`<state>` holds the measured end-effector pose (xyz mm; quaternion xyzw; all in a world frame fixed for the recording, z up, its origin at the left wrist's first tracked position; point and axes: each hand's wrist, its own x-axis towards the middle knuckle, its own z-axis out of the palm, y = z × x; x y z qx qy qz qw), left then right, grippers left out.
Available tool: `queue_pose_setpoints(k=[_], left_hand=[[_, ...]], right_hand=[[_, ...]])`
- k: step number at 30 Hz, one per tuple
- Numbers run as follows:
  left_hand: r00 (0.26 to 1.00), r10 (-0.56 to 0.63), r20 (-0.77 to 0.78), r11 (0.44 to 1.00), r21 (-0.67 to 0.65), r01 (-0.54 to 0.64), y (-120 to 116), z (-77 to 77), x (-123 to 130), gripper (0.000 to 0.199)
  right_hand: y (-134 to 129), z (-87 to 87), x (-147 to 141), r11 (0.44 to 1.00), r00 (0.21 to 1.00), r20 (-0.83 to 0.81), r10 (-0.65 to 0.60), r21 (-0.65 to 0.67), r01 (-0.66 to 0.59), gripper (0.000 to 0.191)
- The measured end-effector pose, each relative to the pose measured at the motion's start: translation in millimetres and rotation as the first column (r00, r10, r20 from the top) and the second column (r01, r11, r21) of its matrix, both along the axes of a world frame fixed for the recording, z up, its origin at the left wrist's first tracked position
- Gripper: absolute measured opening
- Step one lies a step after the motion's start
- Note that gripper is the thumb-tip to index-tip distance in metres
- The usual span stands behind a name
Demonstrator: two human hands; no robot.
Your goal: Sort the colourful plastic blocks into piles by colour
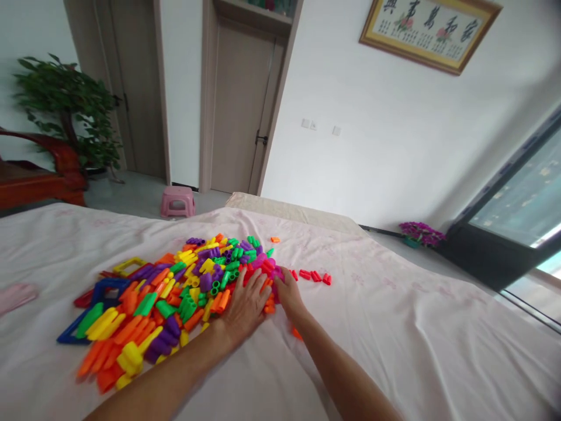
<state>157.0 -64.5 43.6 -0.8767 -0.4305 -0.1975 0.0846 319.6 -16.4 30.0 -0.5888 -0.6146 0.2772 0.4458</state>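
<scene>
A heap of colourful plastic building blocks (pixel 205 275), paired tubes with pointed or rounded ends, lies on the pale cloth. My left hand (pixel 248 304) rests on the heap's right side, fingers spread over red and orange blocks. Beside it, my right hand (pixel 290 295) is closed at the heap's right edge, thumb and fingers about a pink block (pixel 277 273); its fingertips are partly hidden. A short row of red blocks (pixel 315 275) lies just right of that hand. One orange block (pixel 274 240) sits apart behind the heap, and another (pixel 297 332) is partly covered by my right forearm.
Blue frame pieces (pixel 74 327) and a yellow frame (pixel 129 266) lie at the heap's left. The wrinkled cloth (pixel 394 327) covers a wide surface. Beyond it stand a pink stool (pixel 177 202), a wooden chair (pixel 44 166), a leafy plant (pixel 70 105) and purple flowers (pixel 421 233).
</scene>
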Motion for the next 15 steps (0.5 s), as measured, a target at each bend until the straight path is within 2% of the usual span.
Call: queue_pose_setpoints(k=[3, 5, 8, 11, 15], left_hand=[[0.994, 0.105, -0.029, 0.994, 0.03, -0.104, 3.1, 17.7, -27.1, 0.044], [0.981, 0.196, -0.01, 0.978, 0.073, -0.195, 5.3, 30.7, -43.4, 0.035], [0.956, 0.29, 0.033, 0.943, 0.158, -0.291, 9.3, 47.4, -69.9, 0.022], [0.942, 0.333, 0.044, 0.919, 0.208, -0.335, 13.4, 56.8, -101.9, 0.018], [0.907, 0.414, 0.072, 0.895, 0.149, -0.42, 16.0, 55.7, -152.0, 0.017]], right_hand=[[3.6, 19.5, -34.1, 0.996, 0.987, 0.147, 0.059, 0.052, -0.067, 0.033], [3.2, 35.1, -52.7, 0.988, 0.962, 0.258, 0.094, 0.092, -0.121, 0.037], [8.1, 55.7, -68.9, 0.96, 0.914, 0.378, 0.149, 0.168, -0.226, 0.041], [32.9, 67.3, -61.2, 0.955, 0.911, 0.391, 0.134, 0.195, -0.224, 0.04], [90.5, 67.8, -9.5, 0.984, 0.973, 0.222, -0.059, 0.175, 0.02, 0.041]])
